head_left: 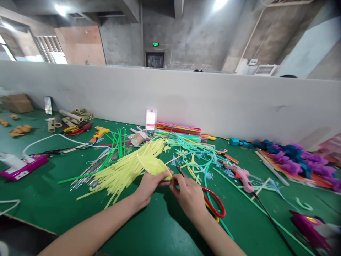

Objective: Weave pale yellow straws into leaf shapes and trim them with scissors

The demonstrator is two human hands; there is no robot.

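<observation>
My left hand (149, 186) is closed on a pale yellow petal-shaped piece (151, 164), thumb on top near its narrow end. At that same tip, my right hand (189, 193) pinches with thumb and forefinger; the exact bit between them is mostly hidden. Scissors with red and yellow handles (221, 209) lie partly under my right hand. Behind and left of the piece spreads a large bundle of yellow pipe cleaners (119, 174). Short yellow offcuts (192, 165) are scattered just beyond my right hand.
Green pipe cleaners (121, 142), metal wires (87, 174) and a yellow glue gun (100, 133) lie left. A pink glue gun (243, 177) with a black cord, turquoise strands (210, 158) and purple flowers (293, 165) lie right. A white partition (170, 96) stands behind; power strips (29, 169) sit at the sides.
</observation>
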